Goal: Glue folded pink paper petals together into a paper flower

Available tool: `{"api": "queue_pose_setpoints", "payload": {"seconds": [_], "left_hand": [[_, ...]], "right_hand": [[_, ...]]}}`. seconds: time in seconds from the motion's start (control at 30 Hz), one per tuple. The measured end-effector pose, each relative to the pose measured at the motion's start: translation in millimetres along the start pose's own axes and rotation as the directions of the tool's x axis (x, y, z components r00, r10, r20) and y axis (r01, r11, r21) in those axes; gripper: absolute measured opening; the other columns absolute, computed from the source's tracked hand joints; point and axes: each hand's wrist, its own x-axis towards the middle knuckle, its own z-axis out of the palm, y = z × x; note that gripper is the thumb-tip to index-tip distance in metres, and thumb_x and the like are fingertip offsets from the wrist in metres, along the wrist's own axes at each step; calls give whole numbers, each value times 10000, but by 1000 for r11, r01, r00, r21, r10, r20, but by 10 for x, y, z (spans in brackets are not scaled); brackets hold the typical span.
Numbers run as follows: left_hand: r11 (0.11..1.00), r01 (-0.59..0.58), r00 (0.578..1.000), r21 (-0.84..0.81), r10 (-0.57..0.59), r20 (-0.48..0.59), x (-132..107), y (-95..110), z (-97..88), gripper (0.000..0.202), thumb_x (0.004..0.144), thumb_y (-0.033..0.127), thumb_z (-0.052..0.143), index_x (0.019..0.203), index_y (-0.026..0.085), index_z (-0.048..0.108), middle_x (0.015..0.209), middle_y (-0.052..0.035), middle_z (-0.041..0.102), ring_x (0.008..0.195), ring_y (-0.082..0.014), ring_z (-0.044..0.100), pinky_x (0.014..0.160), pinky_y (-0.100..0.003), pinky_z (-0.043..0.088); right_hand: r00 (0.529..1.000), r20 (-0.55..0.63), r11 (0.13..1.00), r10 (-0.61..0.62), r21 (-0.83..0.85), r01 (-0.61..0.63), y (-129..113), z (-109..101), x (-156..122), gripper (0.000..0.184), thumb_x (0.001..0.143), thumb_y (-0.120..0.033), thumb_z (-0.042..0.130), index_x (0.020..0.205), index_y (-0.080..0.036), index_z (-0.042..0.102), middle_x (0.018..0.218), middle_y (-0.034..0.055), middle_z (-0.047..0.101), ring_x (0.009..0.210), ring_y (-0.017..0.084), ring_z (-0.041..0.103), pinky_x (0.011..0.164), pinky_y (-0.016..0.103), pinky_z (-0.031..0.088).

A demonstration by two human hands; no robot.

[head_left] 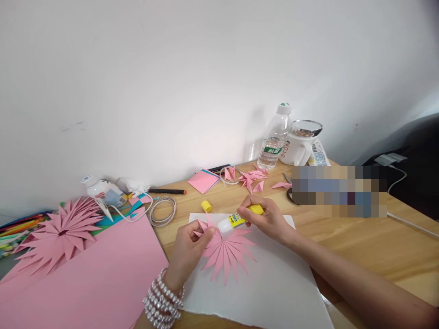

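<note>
Glue stick grasped in the fingers of the right hand, white end angled toward the upper edge of the folded pink fan, touching or just short of it; cannot tell which. Fan spread over the white sheet, one part pinched in the fingers of the left hand. Looks like a gluing step, with yellow cap already off and just beyond the sheet on the counter. Seems to call next for a light, even swipe on the pinched fold, keeping glue off the neighbouring points, then perhaps firm pressure at the join. In writing: "Glue" legible on the stick; apparently "LOVE" running down the white mug; white Chinese characters, seemingly 怡宝, on the green label of the water bottle; red lettering on the white bottle at left, too blurred to read; barcode on the packet beside the mug.
</note>
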Motion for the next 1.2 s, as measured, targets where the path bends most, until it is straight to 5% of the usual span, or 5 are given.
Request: {"api": "queue_pose_setpoints", "payload": {"seconds": [0.3,0.57,0.9,1.2], "left_hand": [[999,4,1000,-45,-5,-11,-26,91,2,310,701,402,608,582,141,490,511,66,316,461,-54,258,427,-193,178],[1000,-18,1000,-4,18,17,-22,65,-7,335,707,432,588,574,154,456,497,77,287,446,-50,212,421,-198,145],[995,-71,996,68,67,65,1,5,-5,360,712,458,581,562,159,447,505,63,329,450,-61,261,427,-203,191],[1000,12,996,-7,-11,93,-18,44,-31,362,681,476,614,586,154,477,516,70,297,466,-66,232,445,-211,155]], "right_hand": [[1000,-6,999,22,-36,-22,18,-26,32,192,727,-359,630,745,-183,556,630,-7,539,529,102,460,473,215,366],[995,90,982,47,179,-63,39,-57,50,211,694,-286,644,800,-194,486,653,-32,472,523,85,411,465,208,342],[988,149,997,47,-68,-38,57,-87,57,183,652,-136,602,756,-196,464,642,-49,455,519,73,387,460,183,320],[972,232,989,-24,149,-11,81,-112,67,185,664,-173,634,777,-198,490,812,15,529,666,115,486,551,214,402]]}}
